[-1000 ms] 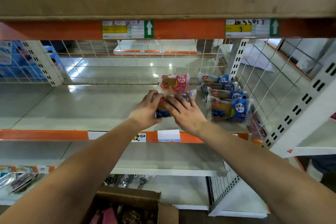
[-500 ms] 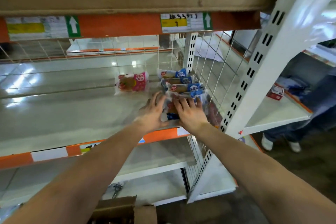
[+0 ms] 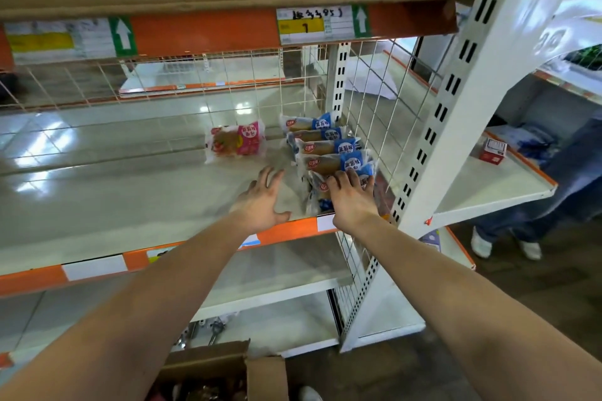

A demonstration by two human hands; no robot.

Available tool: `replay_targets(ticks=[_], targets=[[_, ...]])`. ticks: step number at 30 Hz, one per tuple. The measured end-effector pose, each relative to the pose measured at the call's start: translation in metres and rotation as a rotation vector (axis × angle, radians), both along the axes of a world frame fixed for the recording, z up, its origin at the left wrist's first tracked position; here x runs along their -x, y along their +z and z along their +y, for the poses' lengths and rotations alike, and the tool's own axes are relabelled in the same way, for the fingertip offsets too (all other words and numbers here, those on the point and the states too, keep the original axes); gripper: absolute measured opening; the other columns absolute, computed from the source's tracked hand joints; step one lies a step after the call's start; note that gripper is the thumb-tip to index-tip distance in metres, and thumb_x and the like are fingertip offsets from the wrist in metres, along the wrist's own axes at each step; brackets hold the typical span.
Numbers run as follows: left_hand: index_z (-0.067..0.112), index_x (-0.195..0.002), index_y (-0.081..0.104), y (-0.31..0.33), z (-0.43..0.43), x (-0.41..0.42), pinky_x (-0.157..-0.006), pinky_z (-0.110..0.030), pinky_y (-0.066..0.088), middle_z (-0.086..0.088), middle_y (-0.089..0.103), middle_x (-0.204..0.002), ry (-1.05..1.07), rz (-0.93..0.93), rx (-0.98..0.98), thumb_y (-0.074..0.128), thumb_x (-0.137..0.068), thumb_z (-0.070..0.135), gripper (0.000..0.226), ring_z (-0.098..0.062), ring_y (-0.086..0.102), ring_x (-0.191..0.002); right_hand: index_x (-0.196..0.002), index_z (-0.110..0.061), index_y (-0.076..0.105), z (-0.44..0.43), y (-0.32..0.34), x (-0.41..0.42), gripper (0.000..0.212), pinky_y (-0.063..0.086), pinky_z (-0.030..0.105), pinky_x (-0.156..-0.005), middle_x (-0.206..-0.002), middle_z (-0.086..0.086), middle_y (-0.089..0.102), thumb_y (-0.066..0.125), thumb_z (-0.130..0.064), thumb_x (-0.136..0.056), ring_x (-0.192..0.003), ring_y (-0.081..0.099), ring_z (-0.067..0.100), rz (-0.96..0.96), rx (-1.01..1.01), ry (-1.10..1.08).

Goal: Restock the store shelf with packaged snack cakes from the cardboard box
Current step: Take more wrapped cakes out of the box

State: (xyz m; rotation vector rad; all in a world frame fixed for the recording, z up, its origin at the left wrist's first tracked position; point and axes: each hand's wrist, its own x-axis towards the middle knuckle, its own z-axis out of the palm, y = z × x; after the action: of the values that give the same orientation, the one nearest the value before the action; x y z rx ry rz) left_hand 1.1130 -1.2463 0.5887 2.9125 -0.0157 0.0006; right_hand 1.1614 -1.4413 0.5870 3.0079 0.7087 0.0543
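So I'm at the shelf (image 3: 123, 205) with both arms stretched out. My right hand (image 3: 353, 202) is flat, fingers spread, pressing down on the front blue snack cake pack (image 3: 317, 194), the one nearest the orange shelf edge (image 3: 290, 231). It's not pinching anything, just resting on top of the wrapper. My left hand (image 3: 264, 202) is open too, fingers fanned out, holding nothing, sitting just beside that pack to the left and hovering right at the shelf; can't really tell if the palm is touching the metal.

Behind the front pack there's a row of blue packs (image 3: 329, 146) overlapping each other, running back toward the wire mesh side panel (image 3: 374, 101) on the right. One pink pack (image 3: 236, 142) stands alone to the left of that row, well apart from my hands.

The cardboard box (image 3: 228, 371) is down on the floor below me, flaps open, some wrapped stuff inside but too dark to make out. Off to the right, past the white upright (image 3: 469, 101), somebody's jeans and white shoes (image 3: 482, 242) show next to another shelf with a small red box (image 3: 493, 151) on it.
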Motion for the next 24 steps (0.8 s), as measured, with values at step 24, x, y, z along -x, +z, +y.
replay_targets(ticks=[24], targets=[[0.025, -0.145, 0.028, 0.022, 0.153, 0.183, -0.108, -0.043, 0.028, -0.003, 0.025, -0.151, 0.557, -0.025, -0.084, 0.064, -0.081, 0.044, 0.076, -0.030, 0.027, -0.136, -0.151, -0.017, 0.020, 0.216, 0.006, 0.110, 0.057, -0.005, 0.058, -0.113, -0.159, 0.003, 0.009, 0.030, -0.041, -0.100, -0.146, 0.006, 0.029, -0.055, -0.078, 0.635]])
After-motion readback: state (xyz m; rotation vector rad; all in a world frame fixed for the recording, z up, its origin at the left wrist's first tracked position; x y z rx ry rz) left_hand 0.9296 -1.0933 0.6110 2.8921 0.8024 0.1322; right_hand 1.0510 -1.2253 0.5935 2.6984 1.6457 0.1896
